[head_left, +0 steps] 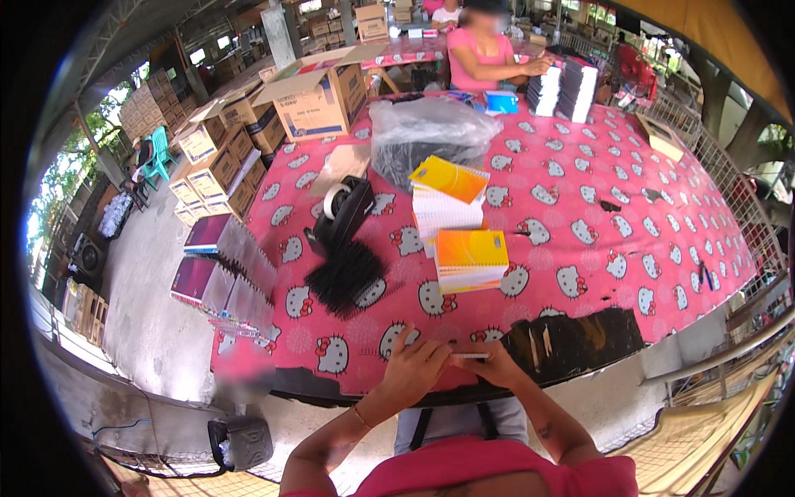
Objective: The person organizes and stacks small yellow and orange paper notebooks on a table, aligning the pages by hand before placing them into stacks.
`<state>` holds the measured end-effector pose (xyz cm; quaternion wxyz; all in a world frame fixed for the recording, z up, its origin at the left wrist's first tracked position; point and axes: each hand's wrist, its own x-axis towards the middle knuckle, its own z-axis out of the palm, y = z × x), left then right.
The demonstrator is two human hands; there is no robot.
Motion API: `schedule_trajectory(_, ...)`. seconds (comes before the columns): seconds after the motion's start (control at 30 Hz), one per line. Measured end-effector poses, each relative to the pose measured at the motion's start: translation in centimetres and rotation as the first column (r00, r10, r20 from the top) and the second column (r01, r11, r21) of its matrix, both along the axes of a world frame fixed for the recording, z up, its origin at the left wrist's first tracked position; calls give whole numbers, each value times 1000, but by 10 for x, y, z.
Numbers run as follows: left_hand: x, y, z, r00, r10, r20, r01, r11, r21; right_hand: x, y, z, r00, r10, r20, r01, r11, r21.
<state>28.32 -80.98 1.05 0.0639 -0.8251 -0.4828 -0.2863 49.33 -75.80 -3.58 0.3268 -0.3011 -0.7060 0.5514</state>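
Observation:
At the table's near edge my right hand (500,366) grips a thin, flat pad (470,356), seen almost edge-on as a pale strip. My left hand (414,364) is at the pad's left end, fingers bent and closed; what its fingertips pinch is hidden. Just beyond are two stacks of spiral notebooks, a nearer orange-covered stack (470,258) and a farther yellow-covered stack (451,195) that leans unevenly. Left of these lies a heap of black binding coils (345,277), with a black tape dispenser (346,211) behind it.
A pink cat-print cloth (571,240) covers the table, torn to black at the near edge (580,340). Purple notebook stacks (224,277) stand left. Clear plastic (431,132) and an open carton (319,103) lie beyond. Across the table, a person in pink (480,58) handles tall stacks (575,89).

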Motion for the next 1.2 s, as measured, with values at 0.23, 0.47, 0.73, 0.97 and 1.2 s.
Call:
schedule_trajectory(0.23, -13, -2, -9, 999, 10, 43, -7, 997, -78, -8, 8, -16, 999, 20, 36, -20, 1000, 5)
schedule_trajectory(0.47, 38, -29, -33, 948, 301, -101, -314, 938, -145, -25, 10, -2, 998, -48, -50, 49, 999, 8)
schedule_trajectory(0.73, 30, -15, -24, 961, 270, -68, -277, 950, -146, -28, 22, -5, 993, 60, -103, -73, 989, -127)
schedule_trajectory(0.97, 26, -4, -19, 942, 325, -81, -334, 932, -140, -31, 32, -1, 997, 59, 45, -62, 994, 88)
schedule_trajectory(1.2, 7, 17, -2, 985, 170, 38, -169, 985, -37, -24, 39, 14, 998, 60, 9, -60, 998, -19)
